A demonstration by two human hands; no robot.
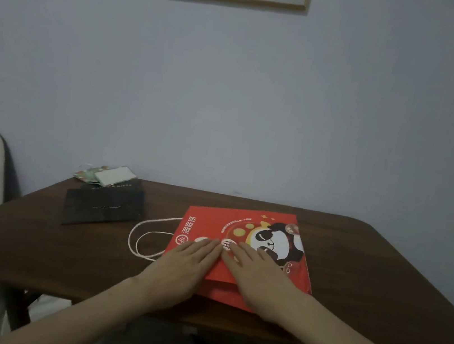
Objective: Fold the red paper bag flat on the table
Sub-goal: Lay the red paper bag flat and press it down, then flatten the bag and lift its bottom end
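Head view gives us the red paper bag [243, 233] lying flat on the dark wooden table [367, 266], near its front edge. Our left hand [185, 265] and right hand [257, 276] both rest on it palms down, fingers straight and spread, gripping nothing; their fingertips nearly meet. They cover much of the bag's near half, so the fold line there is only partly seen. White cord handles [148, 238] loop out to the left. A flat black bag [102, 206] lies farther left, with blurred small paper items [107, 176] behind it that we cannot identify.
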